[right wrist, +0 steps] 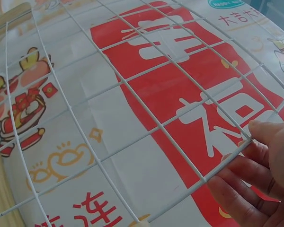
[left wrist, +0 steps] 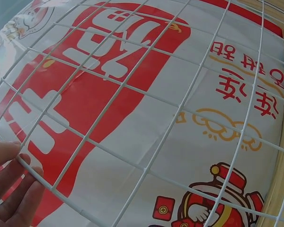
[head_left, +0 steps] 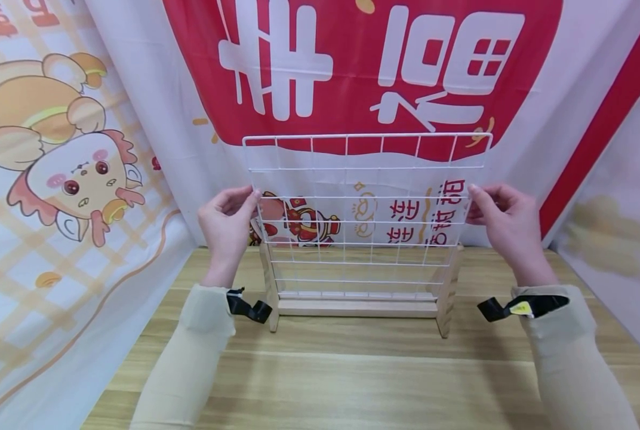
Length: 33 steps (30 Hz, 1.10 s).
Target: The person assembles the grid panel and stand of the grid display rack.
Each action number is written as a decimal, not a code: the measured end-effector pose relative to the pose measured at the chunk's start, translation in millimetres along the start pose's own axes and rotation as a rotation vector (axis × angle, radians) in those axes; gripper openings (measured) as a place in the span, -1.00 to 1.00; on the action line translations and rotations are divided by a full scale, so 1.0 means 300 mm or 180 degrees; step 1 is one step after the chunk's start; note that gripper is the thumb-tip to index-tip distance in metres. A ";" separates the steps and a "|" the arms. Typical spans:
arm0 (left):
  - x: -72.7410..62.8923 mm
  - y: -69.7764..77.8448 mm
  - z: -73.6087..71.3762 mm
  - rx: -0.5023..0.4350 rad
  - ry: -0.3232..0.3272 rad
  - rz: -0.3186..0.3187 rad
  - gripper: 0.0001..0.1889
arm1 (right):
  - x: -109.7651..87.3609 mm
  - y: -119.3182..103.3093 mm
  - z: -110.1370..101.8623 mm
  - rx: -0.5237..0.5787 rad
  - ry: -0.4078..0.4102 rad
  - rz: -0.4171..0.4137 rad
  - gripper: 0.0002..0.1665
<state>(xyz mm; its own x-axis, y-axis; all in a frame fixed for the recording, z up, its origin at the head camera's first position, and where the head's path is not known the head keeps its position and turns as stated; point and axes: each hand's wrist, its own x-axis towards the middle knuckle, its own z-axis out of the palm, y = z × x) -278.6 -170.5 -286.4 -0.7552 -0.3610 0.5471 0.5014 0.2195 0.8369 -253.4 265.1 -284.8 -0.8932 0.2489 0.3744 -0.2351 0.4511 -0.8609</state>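
A white wire grid panel (head_left: 346, 197) stands upright in front of me, its lower end between the two side posts of a light wooden stand (head_left: 357, 308). My left hand (head_left: 227, 216) pinches the panel's left edge wire, a little below its top corner. On the opposite side my right hand (head_left: 505, 222) pinches the right edge wire at about the same height. Close up in the left wrist view, thumb and fingers of the left hand (left wrist: 12, 184) meet at the outer wire. The right wrist view shows the right hand (right wrist: 258, 175) with its thumb over the edge wire and its fingers behind.
The stand rests on a wood-grain table (head_left: 352, 388). Behind it hangs a white cloth backdrop with a large red printed patch (head_left: 352, 71). A cloth with cartoon prints (head_left: 78, 155) hangs on the left, and another pale cloth (head_left: 610, 239) borders the right.
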 end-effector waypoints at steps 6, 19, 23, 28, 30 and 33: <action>-0.005 -0.010 -0.002 0.0043 -0.0011 0.0045 -0.72 | -0.002 0.011 0.004 0.0019 0.0017 -0.0026 -0.42; -0.012 -0.027 -0.005 -0.0051 -0.0013 0.0060 -0.75 | -0.002 0.022 0.007 0.0044 -0.0051 0.0003 -0.43; -0.013 -0.034 -0.006 -0.0043 -0.0012 0.0063 -0.72 | -0.005 0.026 0.005 0.0044 -0.0091 0.0016 -0.40; -0.015 -0.040 -0.008 -0.0048 0.0009 0.0056 -0.67 | -0.006 0.030 0.002 0.0055 -0.0133 0.0023 -0.37; -0.016 -0.041 -0.008 -0.0061 0.0004 0.0041 -0.66 | -0.006 0.032 0.002 0.0076 -0.0135 0.0005 -0.38; -0.020 -0.036 -0.008 -0.0076 -0.0010 0.0016 -0.68 | -0.006 0.043 0.003 0.0052 -0.0130 -0.0060 -0.42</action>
<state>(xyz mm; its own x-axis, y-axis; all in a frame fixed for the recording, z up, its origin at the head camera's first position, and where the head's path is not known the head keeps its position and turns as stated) -278.5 -173.0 -299.0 -0.7540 -0.3571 0.5513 0.5150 0.1995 0.8336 -255.1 269.8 -297.0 -0.9034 0.2052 0.3764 -0.2579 0.4413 -0.8595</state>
